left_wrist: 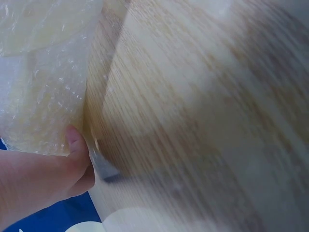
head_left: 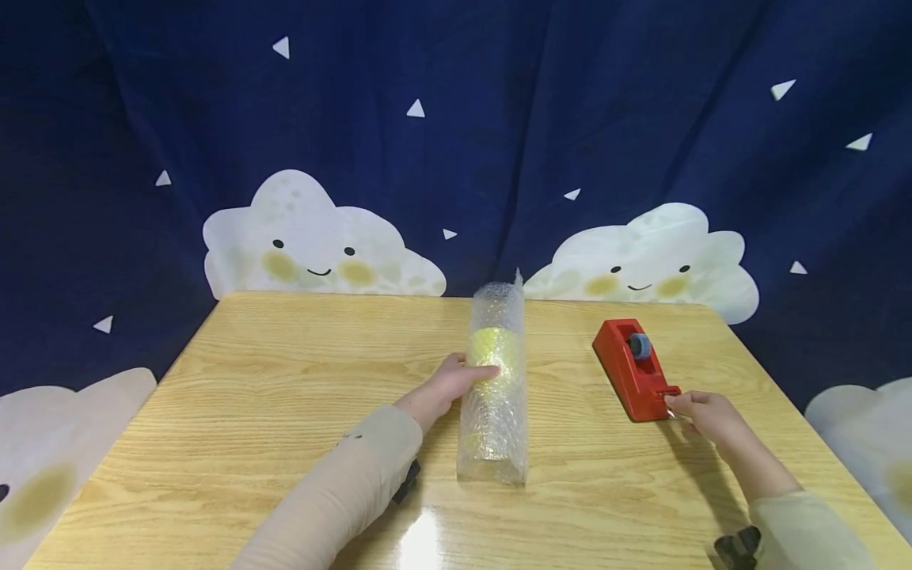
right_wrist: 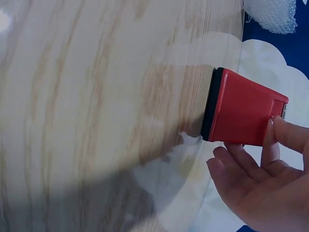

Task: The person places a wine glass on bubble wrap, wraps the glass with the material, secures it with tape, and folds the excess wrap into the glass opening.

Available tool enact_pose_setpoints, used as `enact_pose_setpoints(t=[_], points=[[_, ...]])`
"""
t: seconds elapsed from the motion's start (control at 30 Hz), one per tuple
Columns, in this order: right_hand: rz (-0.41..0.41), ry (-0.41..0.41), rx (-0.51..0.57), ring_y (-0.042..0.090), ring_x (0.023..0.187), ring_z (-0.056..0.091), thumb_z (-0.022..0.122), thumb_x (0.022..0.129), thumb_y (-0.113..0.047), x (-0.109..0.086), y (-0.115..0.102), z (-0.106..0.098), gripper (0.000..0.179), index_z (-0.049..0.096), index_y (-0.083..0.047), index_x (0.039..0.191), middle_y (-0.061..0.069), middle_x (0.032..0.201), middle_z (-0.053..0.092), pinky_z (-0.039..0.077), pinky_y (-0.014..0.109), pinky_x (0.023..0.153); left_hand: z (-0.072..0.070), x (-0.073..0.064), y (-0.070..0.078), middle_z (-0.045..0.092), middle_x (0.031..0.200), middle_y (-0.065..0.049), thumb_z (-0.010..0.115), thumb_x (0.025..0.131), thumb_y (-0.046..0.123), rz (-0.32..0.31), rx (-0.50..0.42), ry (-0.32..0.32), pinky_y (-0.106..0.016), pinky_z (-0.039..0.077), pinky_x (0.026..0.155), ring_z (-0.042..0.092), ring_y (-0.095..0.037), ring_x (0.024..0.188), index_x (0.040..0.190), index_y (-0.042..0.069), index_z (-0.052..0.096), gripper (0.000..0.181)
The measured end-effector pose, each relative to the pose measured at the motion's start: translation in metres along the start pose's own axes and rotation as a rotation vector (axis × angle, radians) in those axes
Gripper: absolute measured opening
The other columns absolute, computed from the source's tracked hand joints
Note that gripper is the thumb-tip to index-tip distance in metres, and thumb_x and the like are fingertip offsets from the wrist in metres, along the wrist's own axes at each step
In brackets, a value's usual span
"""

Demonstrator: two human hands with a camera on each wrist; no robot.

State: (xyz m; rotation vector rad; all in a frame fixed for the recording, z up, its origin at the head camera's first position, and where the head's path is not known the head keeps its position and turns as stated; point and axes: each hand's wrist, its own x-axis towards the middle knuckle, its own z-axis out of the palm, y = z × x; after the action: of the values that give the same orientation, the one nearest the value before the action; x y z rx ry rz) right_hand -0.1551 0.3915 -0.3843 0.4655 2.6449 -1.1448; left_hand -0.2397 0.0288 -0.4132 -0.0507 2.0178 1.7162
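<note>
A yellow cylinder wrapped in clear bubble wrap (head_left: 493,427) lies lengthwise near the middle of the table in the head view. My left hand (head_left: 450,381) grips it from the left side, thumb laid across the top; its other fingers are mostly hidden. In the left wrist view, the thumb presses on the bubble wrap (left_wrist: 58,92). To the right stands a red tape dispenser (head_left: 627,376) with a small bluish tape roll (head_left: 640,346) in it. At the dispenser's toothed front end, my right hand (head_left: 708,416) pinches the tape end between thumb and index finger, the other fingers loosely bent below.
The wooden table (head_left: 299,356) ends at the back against a dark blue curtain (head_left: 456,142) printed with clouds and white triangles. A loose edge of the wrap sticks up at the far end of the cylinder.
</note>
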Motion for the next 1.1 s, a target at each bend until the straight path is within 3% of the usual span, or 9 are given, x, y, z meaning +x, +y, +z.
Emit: enact_pose_setpoints(t=[0.33,0.6,0.87,1.1], points=[[0.028,0.023,-0.045,0.034,0.097,0.05,0.042,0.097,-0.037,-0.0044,-0.0031,0.0007,0.042,0.055,0.002,0.089,0.02,0.102,0.051,0.042,0.034,0.072,0.0024,-0.0011,0.0009,0.038,0.139,-0.02,0.069,0.082,0.034,-0.008,-0.003,0.007,-0.049,0.026,0.111,0.037,-0.036,0.13,0.141,-0.001,0.026,0.081],[-0.035,0.09,-0.082,0.018,0.07,0.043,0.043,0.097,-0.036,-0.0002,0.0033,0.0069,0.041,0.055,-0.001,0.081,0.004,0.072,0.047,0.034,0.029,0.06,0.0013,0.0021,-0.002,0.039,0.138,-0.02,0.07,0.081,0.033,0.005,0.005,0.02,-0.047,0.03,0.109,0.041,-0.035,0.127,0.141,-0.003,0.027,0.082],[-0.048,0.106,-0.1,0.019,0.068,0.04,0.041,0.098,-0.029,-0.0028,0.0013,0.0088,0.037,0.054,0.003,0.084,0.004,0.07,0.044,0.032,0.03,0.058,0.0009,0.0017,-0.0016,0.041,0.137,-0.02,0.07,0.082,0.032,0.02,-0.011,0.01,-0.046,0.032,0.109,0.043,-0.034,0.125,0.141,-0.003,0.026,0.082],[-0.047,0.097,-0.101,0.019,0.07,0.041,0.04,0.099,-0.025,-0.0074,-0.0043,0.0087,0.034,0.052,0.003,0.082,0.01,0.078,0.05,0.033,0.03,0.059,0.0008,0.0001,-0.0015,0.037,0.141,-0.02,0.069,0.082,0.034,0.009,-0.015,0.002,-0.048,0.028,0.111,0.039,-0.035,0.129,0.143,0.0,0.024,0.083]])
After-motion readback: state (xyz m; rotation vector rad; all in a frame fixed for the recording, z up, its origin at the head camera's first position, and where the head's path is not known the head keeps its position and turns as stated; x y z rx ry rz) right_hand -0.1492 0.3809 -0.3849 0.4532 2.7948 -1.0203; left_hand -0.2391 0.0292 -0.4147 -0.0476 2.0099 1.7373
